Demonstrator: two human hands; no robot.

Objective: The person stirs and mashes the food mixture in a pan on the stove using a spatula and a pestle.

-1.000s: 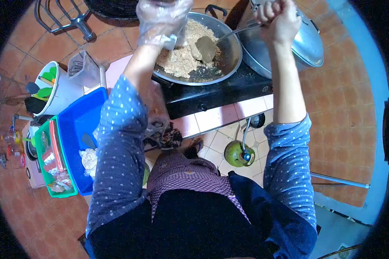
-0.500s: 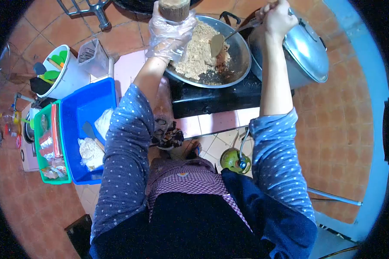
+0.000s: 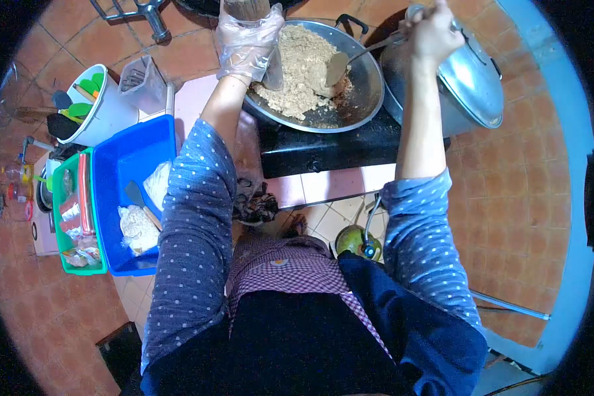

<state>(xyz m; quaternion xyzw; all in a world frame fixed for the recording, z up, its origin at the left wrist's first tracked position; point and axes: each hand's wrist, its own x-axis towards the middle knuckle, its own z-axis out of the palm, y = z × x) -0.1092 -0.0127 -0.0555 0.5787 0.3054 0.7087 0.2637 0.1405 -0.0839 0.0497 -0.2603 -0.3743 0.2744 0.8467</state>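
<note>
1. Crumbly tan mixture (image 3: 300,59) fills much of a wide, round silver metal pan (image 3: 368,99) on a black stove (image 3: 336,152).
2. Left hand (image 3: 249,47), gloved in clear plastic, has its fingers wrapped firmly around a thick brown wooden cylinder (image 3: 246,8) at the pan's left edge.
3. Right hand (image 3: 437,38), bare, closes its fingers on a long-handled metal spatula (image 3: 337,68), the rounded blade in the mixture.
4. Low, steady strokes would probably serve best, lifting darker bits off the metal.
5. Bare pan wall at near right offers sweeping room; a large silver lidded pot (image 3: 472,79) crowds the right, and the rim limits wide strokes.
</note>
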